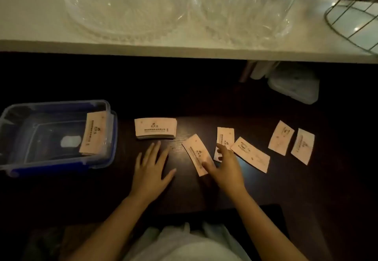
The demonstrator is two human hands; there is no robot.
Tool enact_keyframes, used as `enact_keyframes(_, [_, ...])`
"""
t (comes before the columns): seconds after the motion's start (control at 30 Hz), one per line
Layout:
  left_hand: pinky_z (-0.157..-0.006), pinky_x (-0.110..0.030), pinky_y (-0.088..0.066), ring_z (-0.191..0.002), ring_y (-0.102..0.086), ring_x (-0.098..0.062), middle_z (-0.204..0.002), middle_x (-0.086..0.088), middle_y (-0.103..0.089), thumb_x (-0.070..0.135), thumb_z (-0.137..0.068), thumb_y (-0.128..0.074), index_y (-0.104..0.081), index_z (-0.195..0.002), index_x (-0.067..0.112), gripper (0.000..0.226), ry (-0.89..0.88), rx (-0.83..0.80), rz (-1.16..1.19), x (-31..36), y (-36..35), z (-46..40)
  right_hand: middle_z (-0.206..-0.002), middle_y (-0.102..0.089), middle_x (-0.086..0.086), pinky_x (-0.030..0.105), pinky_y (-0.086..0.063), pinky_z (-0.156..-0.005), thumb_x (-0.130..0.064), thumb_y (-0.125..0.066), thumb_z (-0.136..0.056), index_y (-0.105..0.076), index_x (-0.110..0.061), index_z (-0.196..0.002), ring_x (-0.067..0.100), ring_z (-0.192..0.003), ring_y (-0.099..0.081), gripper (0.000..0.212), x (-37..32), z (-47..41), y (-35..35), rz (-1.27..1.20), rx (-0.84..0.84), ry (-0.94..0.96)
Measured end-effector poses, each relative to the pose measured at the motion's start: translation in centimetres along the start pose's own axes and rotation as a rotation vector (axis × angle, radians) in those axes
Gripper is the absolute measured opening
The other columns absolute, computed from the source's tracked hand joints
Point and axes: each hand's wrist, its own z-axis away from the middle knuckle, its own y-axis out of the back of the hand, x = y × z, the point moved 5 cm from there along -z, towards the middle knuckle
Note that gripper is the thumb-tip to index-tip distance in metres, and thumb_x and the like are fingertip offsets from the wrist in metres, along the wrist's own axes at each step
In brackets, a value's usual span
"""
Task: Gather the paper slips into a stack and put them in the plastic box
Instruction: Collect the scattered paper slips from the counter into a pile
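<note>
Under the right hand (227, 168), a paper slip (197, 154) angled lengthwise away-left to near-right.

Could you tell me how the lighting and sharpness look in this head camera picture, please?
Head view: dim and warm; the dark table swallows detail, while the white shelf and glass bowls are brighter, with small glints. The paper slips stand out, but their print is soft. Wide-angle bending curves the shelf edge.

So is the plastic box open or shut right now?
Open: the plastic box has no lid on, and paper slips stand inside against its right wall.
</note>
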Motion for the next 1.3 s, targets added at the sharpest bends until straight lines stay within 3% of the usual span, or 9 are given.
enact_keyframes(0.23, [-0.108,-0.06,-0.014,-0.142,-0.013,-0.025,-0.154,-0.006,-0.018,0.06,-0.081,-0.03,-0.011,-0.143,0.03,0.071,-0.009,-0.014,-0.182,0.2,-3.9,1.0,-0.127,-0.049,0.01,0.039,-0.051,-0.085,-0.05,-0.063,-0.078,-0.041,-0.014,-0.131,0.025,-0.114,-0.046,0.068,0.2,-0.2,-1.9,0.391,0.079,-0.008])
enact_keyframes(0.47, [-0.109,-0.057,-0.008,-0.142,-0.01,-0.022,-0.155,-0.005,-0.017,0.06,-0.08,-0.034,-0.003,-0.144,0.034,0.075,0.006,-0.013,-0.178,0.0,-4.2,0.7,-0.119,-0.051,0.011,0.041,-0.042,-0.088,-0.045,-0.065,-0.078,-0.048,-0.012,-0.119,0.027,-0.109,-0.045,0.055,0.2,-0.3,-2.9,0.445,0.159,0.036])
enact_keyframes(0.6, [-0.109,-0.058,-0.009,-0.142,-0.009,-0.022,-0.155,-0.005,-0.018,0.06,-0.08,-0.034,-0.005,-0.144,0.033,0.075,0.016,-0.043,-0.194,0.0,-4.1,0.7,-0.115,-0.06,0.008,0.043,-0.046,-0.087,-0.031,-0.066,-0.08,-0.046,-0.017,-0.116,0.026,-0.105,-0.055,0.043,0.1,-0.3,-2.6,0.303,0.136,0.054])
enact_keyframes(0.8, [-0.111,-0.056,-0.006,-0.142,-0.005,-0.021,-0.155,-0.002,-0.011,0.061,-0.079,-0.029,-0.016,-0.144,0.03,0.073,0.013,-0.055,-0.185,0.4,-3.6,0.8,-0.104,-0.067,0.004,0.03,-0.059,-0.069,-0.009,-0.056,-0.089,-0.055,-0.026,-0.105,0.016,-0.093,-0.064,0.023,2.8,0.4,-1.0,-0.339,0.034,-0.056])
enact_keyframes(0.9, [-0.113,-0.043,0.002,-0.142,0.004,-0.014,-0.153,0.004,-0.001,0.062,-0.08,-0.028,-0.015,-0.145,0.025,0.076,0.12,0.012,0.198,0.9,-2.3,0.3,-0.095,-0.065,-0.007,0.019,-0.056,-0.064,-0.005,-0.058,-0.086,-0.058,-0.034,-0.093,0.01,-0.092,-0.064,0.03,3.8,0.6,0.5,-0.52,-0.05,-0.056])
enact_keyframes(1.0, [-0.102,-0.028,-0.033,-0.131,-0.032,-0.011,-0.146,0.002,-0.034,0.037,-0.086,-0.053,-0.03,-0.141,0.023,0.061,0.264,0.104,0.796,3.3,-0.4,-1.0,-0.096,-0.065,-0.004,0.015,-0.054,-0.063,0.001,-0.057,-0.085,-0.061,-0.035,-0.088,0.009,-0.092,-0.064,0.036,4.1,0.3,2.2,-0.582,-0.095,0.006])
enact_keyframes(1.07, [-0.08,-0.021,-0.048,-0.106,-0.057,-0.007,-0.125,0.001,-0.056,0.024,-0.085,-0.058,-0.044,-0.131,0.021,0.048,0.342,-0.049,1.049,5.7,-0.1,-2.3,-0.097,-0.063,-0.008,0.013,-0.054,-0.063,0.001,-0.057,-0.086,-0.06,-0.036,-0.088,0.005,-0.092,-0.063,0.037,3.9,0.0,3.2,-0.603,-0.115,0.042])
enact_keyframes(1.2, [-0.055,-0.019,-0.054,-0.064,-0.069,-0.01,-0.094,-0.008,-0.071,0.009,-0.088,-0.054,-0.061,-0.107,0.008,0.02,0.407,-0.216,1.144,8.3,0.4,-3.8,-0.098,-0.059,-0.014,0.013,-0.054,-0.06,-0.007,-0.059,-0.087,-0.058,-0.037,-0.097,0.001,-0.089,-0.061,0.032,3.9,-1.4,4.7,-0.554,-0.119,0.109])
enact_keyframes(1.3, [-0.055,-0.018,-0.055,-0.063,-0.069,-0.011,-0.091,-0.006,-0.07,0.01,-0.089,-0.053,-0.061,-0.101,0.011,0.015,0.495,-0.155,1.251,8.3,0.8,-3.9,-0.105,-0.058,-0.005,0.015,-0.048,-0.069,-0.016,-0.066,-0.083,-0.053,-0.031,-0.116,0.008,-0.094,-0.057,0.038,5.8,-2.8,7.5,-0.3,0.141,0.107])
